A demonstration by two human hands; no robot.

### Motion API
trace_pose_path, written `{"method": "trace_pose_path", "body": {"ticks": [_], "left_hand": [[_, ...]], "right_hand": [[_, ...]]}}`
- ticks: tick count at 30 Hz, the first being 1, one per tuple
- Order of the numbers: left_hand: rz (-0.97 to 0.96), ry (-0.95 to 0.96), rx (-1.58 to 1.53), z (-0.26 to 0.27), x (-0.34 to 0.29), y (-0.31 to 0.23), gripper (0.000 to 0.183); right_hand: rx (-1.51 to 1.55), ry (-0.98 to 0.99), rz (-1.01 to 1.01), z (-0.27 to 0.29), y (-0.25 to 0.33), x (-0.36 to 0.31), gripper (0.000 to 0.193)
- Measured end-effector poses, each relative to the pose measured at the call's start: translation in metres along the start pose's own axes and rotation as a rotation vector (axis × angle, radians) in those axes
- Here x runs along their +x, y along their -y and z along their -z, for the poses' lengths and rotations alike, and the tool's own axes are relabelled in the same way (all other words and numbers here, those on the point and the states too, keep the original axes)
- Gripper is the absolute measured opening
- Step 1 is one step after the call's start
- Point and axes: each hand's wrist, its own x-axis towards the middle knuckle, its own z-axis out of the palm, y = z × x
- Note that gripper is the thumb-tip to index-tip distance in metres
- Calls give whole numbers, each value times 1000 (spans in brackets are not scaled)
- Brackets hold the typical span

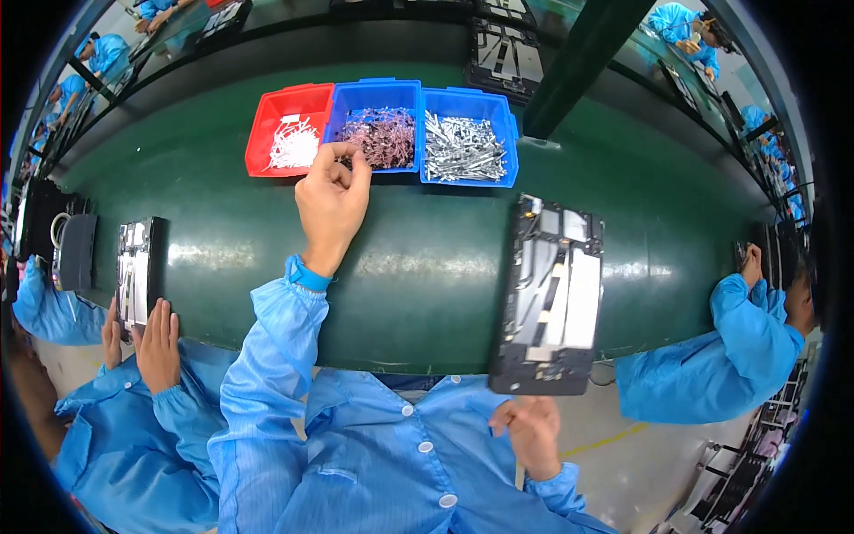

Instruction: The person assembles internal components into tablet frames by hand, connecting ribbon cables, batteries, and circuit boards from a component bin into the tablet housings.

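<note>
My left hand (334, 200) reaches over the near rim of the middle blue bin (374, 86), its thumb and fingertips pinched together. Whatever lies between them is too small to name. Many small dark and pinkish parts (387, 138) fill that bin. Just off the table's front edge, my right hand (535, 438) is lowered, its fingers loosely bent and apart, with nothing visible in them. Right above it lies a flat black and silver electronic device (553, 294), its insides exposed and its near end jutting past the table edge.
Left of the middle bin stands a red bin (258, 142) with white strips (294, 144); to its right, a blue bin (510, 133) with silvery pieces (463, 147). A green post (587, 67) rises behind. Co-workers sit on both sides; one's hands (158, 347) touch another device (138, 267).
</note>
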Motion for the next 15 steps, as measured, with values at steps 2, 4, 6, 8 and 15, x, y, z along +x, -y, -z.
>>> {"method": "trace_pose_path", "body": {"ticks": [2, 4, 6, 8, 15], "left_hand": [[0, 10, -24, -1, 0, 1, 8], [16, 12, -74, -3, -1, 3, 12], [8, 39, -93, -1, -3, 1, 14], [-7, 6, -126, 3, -5, -8, 14], [127, 17, -414, 15, -26, -30, 14]], "right_hand": [[37, 47, -104, -12, -13, -6, 23], [55, 228, -101, -1, -29, -6, 26], [69, 406, -92, 5, -28, -10, 30], [-109, 524, -561, -30, 23, -2, 28], [-956, 247, 343, -17, 124, 58, 40]]}}
